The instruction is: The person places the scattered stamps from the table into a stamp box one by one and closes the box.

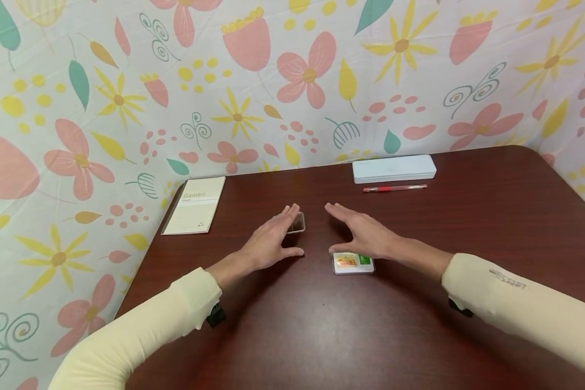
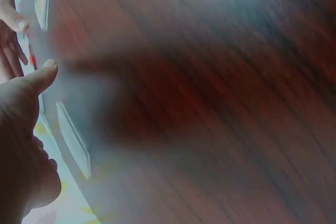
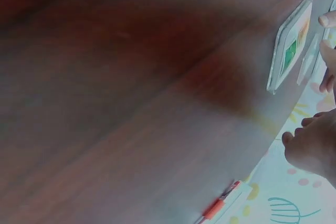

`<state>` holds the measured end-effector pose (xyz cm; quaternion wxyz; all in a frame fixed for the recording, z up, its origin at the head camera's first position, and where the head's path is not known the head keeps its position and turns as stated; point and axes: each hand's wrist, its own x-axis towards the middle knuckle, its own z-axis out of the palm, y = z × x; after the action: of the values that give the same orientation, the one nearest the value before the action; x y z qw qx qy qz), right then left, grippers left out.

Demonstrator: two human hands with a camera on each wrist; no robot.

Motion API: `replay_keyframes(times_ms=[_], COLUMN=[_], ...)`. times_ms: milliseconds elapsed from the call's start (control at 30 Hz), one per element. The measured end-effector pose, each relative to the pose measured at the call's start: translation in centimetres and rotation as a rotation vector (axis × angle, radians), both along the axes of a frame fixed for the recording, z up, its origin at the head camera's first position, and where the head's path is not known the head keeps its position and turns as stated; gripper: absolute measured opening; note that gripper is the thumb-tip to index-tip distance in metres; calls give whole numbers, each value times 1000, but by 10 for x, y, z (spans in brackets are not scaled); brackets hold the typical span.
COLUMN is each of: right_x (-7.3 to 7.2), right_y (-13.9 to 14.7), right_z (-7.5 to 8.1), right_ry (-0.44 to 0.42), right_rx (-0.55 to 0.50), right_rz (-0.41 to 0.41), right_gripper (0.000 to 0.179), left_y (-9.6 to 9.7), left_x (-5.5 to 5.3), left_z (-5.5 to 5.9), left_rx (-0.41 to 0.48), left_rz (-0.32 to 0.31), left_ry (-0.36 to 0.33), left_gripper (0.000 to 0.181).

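Note:
My left hand point(image 1: 269, 239) hovers over the table with straight fingers and the thumb spread away from them. Just beyond it lies a small clear flat case point(image 1: 298, 222), partly hidden by the fingers. Opposite, my right hand point(image 1: 363, 232) is held the same way, palm facing the left one, with nothing in its grasp. Beneath its thumb lies a flat case with white, orange and green contents point(image 1: 352, 264), its far edge covered by the hand. In the right wrist view, this colourful case point(image 3: 290, 51) rests flat on the wood, apart from the hand.
A notebook marked "Gambit" point(image 1: 195, 206) lies at the table's left edge. Toward the back are a pale blue-white oblong box point(image 1: 395, 168) and a red pen point(image 1: 395, 188). A floral cloth point(image 1: 292, 81) hangs behind the dark wooden table point(image 1: 322, 336).

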<state>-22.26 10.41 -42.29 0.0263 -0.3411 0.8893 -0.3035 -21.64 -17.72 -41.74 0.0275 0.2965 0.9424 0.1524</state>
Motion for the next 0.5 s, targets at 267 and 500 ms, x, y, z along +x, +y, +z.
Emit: replay_keyframes(times_ms=[267,500], right_x=[-14,-26], right_y=[-22,-38], right_z=[1,2], right_ry=[-93,-110], right_rx=[40,38], right_rz=[54,29], right_gripper=[100,94], left_y=[-15,-28], left_x=[-10,-20], left_z=[1,1], left_rx=[-15,-48], left_rz=[82,129], left_ry=[-42,-14], left_gripper=[101,97])
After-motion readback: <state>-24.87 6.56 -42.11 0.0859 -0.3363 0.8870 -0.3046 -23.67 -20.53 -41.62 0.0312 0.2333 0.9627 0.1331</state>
